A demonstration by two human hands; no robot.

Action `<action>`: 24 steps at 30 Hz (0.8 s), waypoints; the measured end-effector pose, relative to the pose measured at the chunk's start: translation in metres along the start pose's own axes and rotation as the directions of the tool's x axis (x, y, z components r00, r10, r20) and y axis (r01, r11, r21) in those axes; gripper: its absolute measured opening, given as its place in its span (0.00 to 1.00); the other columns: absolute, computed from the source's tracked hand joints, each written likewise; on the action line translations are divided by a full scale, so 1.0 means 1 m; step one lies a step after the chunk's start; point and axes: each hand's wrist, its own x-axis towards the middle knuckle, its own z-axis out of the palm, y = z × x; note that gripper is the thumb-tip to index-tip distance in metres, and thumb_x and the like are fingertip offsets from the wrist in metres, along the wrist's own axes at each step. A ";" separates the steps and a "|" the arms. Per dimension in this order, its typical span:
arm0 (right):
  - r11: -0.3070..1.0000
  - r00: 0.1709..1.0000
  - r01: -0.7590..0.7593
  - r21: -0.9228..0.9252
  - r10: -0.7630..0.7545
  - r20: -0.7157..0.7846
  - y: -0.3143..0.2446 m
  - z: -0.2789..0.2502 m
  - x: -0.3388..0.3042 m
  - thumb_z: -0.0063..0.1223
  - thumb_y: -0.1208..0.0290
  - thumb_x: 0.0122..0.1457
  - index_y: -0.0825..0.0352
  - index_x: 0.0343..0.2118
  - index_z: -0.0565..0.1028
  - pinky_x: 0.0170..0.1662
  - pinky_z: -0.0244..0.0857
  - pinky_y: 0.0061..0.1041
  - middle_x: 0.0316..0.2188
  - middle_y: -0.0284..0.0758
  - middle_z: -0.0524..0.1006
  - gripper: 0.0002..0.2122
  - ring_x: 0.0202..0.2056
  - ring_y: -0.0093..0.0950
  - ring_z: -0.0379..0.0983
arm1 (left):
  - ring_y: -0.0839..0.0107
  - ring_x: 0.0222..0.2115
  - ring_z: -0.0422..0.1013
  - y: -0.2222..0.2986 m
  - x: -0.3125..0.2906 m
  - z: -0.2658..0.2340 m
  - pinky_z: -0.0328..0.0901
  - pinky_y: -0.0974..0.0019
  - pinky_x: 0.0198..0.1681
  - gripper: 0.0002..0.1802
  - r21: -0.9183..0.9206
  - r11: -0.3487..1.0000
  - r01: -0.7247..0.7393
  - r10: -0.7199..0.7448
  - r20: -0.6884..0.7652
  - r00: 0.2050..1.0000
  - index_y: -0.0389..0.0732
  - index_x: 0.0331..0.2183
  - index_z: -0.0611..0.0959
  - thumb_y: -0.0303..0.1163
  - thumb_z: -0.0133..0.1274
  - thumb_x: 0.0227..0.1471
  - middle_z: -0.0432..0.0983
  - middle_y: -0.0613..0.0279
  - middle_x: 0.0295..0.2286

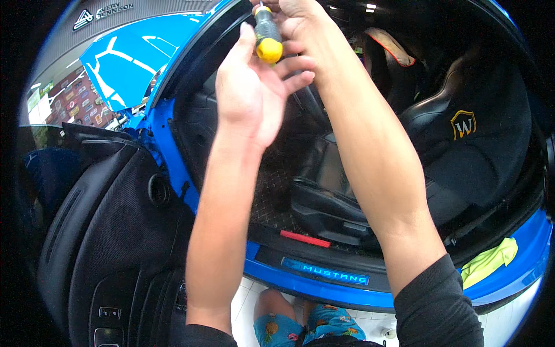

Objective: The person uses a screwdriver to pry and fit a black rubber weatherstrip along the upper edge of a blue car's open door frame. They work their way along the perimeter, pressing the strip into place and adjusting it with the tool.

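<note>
My left hand (252, 95) is raised in the open car doorway, palm up, its fingers loosely curled around a screwdriver (267, 37). The screwdriver has a dark grip with a yellow butt end, which points down toward me. Its shaft runs up to the top edge of the picture. My right hand (293, 18) is close by, with its bent fingers near the shaft. Those fingertips are partly cut off by the picture edge, and I cannot make out what they pinch.
A black car seat (329, 185) sits beyond the sill (326, 272). A red strip (305, 238) lies along the sill's inner edge. At the right, a yellow-green cloth (490, 263) rests on blue bodywork. The open door (110, 231) stands left, below a blue body panel (136, 52).
</note>
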 end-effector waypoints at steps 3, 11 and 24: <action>0.999 0.999 0.035 -0.018 -0.035 -0.011 -0.010 -0.023 0.032 0.54 0.76 0.61 0.71 0.32 0.77 0.21 0.63 0.21 0.23 0.36 0.75 0.04 0.19 0.26 0.67 | 0.64 0.34 0.77 0.007 -0.007 0.013 0.73 0.62 0.38 0.25 0.283 0.955 0.084 -0.051 -0.123 0.991 0.36 0.48 0.75 0.49 0.41 0.68 0.77 0.54 0.36; 0.996 0.992 -0.019 -0.088 0.008 -0.126 -0.003 -0.001 0.029 0.56 0.71 0.61 0.69 0.27 0.77 0.21 0.60 0.23 0.18 0.33 0.72 0.08 0.17 0.25 0.64 | 0.66 0.29 0.78 0.005 -0.006 0.032 0.75 0.64 0.29 0.21 0.818 0.574 0.042 0.264 -0.233 0.936 0.33 0.41 0.78 0.44 0.57 0.60 0.78 0.50 0.34; 0.980 0.983 -0.111 0.167 0.083 0.165 0.003 -0.008 0.016 0.48 0.71 0.63 0.68 0.33 0.76 0.24 0.70 0.23 0.23 0.35 0.77 0.07 0.21 0.24 0.72 | 0.71 0.31 0.70 -0.014 0.006 0.010 0.68 0.69 0.35 0.18 -0.752 0.643 0.144 0.113 0.279 0.953 0.32 0.49 0.68 0.36 0.32 0.70 0.70 0.54 0.36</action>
